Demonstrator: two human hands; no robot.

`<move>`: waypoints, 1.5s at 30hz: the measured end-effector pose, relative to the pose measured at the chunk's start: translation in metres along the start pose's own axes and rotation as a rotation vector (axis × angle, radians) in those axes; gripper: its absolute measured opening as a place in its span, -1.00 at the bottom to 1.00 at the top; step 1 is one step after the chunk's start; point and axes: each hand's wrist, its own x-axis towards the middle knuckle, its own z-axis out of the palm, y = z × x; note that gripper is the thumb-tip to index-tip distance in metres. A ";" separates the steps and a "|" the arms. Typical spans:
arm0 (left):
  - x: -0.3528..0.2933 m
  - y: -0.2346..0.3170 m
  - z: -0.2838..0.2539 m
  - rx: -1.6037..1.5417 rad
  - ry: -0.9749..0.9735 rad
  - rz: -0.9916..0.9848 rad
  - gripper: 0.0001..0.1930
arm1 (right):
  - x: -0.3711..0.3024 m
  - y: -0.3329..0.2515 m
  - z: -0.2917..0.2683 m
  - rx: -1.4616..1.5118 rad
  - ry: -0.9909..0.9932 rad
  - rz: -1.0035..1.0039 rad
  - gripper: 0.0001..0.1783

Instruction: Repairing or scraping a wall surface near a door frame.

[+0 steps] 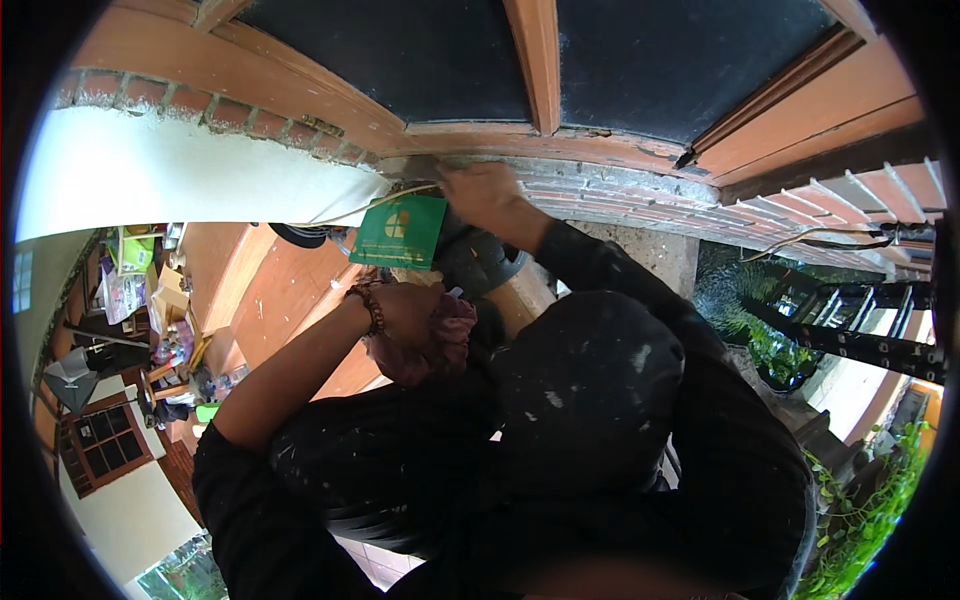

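My left hand (408, 312), with a beaded bracelet at the wrist, is closed around a crumpled purple-maroon cloth (452, 330) in front of my knees. A small pale piece shows by its fingers; I cannot make out what it is. My right hand (488, 203) reaches forward to the ledge (590, 178) under the wooden window frame. Its fingers are bent against the ledge, and whatever they hold, if anything, is hidden. Between my hands and the wall is a green packet (398, 232) with a yellow emblem. A thin pale cord (345, 214) runs past its top edge.
Dark glass panes (680, 65) sit in the worn orange-brown wooden frame (540, 65) ahead. A brick wall (850, 195) continues right, near a black ladder (850, 320) and green plants (870, 510). Piled household items (170, 320) stand at left beyond a wooden board (290, 290).
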 end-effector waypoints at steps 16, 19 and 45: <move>0.011 -0.003 -0.012 0.054 0.051 -0.083 -0.68 | -0.210 0.057 -0.209 0.152 -0.057 0.577 -0.65; 0.006 0.015 -0.016 0.200 0.080 -0.200 -0.66 | -0.140 0.018 -0.140 0.329 -0.094 0.418 -0.55; 0.033 0.030 -0.019 -1.113 0.303 0.170 -0.39 | -0.221 -0.009 -0.109 1.096 0.329 0.769 -0.73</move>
